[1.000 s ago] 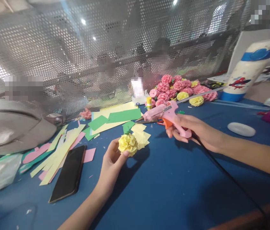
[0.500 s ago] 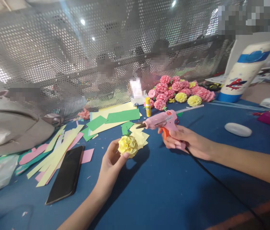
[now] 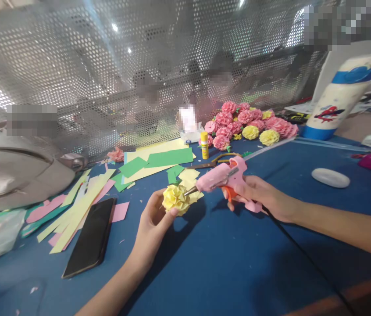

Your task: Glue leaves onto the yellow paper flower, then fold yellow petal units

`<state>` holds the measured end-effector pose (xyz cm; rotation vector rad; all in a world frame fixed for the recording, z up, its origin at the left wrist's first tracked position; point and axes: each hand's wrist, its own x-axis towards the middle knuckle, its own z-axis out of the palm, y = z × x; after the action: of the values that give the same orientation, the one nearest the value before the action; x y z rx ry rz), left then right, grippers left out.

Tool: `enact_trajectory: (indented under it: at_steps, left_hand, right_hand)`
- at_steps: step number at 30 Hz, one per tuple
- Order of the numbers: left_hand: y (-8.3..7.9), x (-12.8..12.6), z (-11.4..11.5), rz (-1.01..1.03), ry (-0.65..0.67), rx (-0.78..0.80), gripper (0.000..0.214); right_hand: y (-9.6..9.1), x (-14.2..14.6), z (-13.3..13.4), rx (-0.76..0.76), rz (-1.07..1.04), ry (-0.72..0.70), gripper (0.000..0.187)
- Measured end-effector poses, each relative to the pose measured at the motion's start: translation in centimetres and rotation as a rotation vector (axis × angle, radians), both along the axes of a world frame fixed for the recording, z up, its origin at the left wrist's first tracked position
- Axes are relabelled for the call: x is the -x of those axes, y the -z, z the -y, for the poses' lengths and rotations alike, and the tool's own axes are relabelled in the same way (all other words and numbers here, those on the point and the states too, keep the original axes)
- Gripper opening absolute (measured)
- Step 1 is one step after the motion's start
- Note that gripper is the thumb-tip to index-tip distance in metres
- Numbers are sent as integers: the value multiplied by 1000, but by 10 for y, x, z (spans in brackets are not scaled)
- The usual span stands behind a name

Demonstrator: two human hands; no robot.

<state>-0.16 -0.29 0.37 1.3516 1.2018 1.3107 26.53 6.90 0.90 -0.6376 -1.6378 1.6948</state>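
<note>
Between the thumb and fingers of my left hand (image 3: 154, 221) is a yellow paper flower (image 3: 174, 200), raised over the blue table. My right hand (image 3: 264, 197) grips a pink hot glue gun (image 3: 220, 177) by its handle, with fingers at the orange trigger. The gun's metal nozzle points left and meets the right side of the flower's petals; whether glue is coming out cannot be made out. A clear glue stick pokes from the gun's back end, and a black cord trails from the handle. Behind the gun lie scissors (image 3: 228, 157), partly covered.
Pink and yellow paper flowers (image 3: 234, 125) are heaped at the back, beside a yellow glue stick tube (image 3: 204, 145). Green sheets (image 3: 170, 158), paper strips (image 3: 83, 206) and a phone (image 3: 90, 239) lie left. A bottle (image 3: 340, 98) and white oval object (image 3: 330, 177) stand right.
My right hand has tilted the glue gun and lowered its nozzle onto the yellow flower, uncovering the scissors behind. My left hand and the flower have stayed nearly still.
</note>
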Motion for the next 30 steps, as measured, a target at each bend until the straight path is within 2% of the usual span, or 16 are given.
enact_trajectory:
  at_steps: [5, 10, 30]
  left_hand:
    - [0, -1, 1, -6, 14, -6, 44]
    - [1, -1, 1, -3, 25, -10, 46]
    - [-4, -8, 5, 26, 17, -4, 47]
  right_hand:
    - [2, -3, 0, -138, 109, 95, 46]
    - [1, -2, 1, -194, 166, 150, 51]
    - [7, 1, 1, -178, 152, 180, 50]
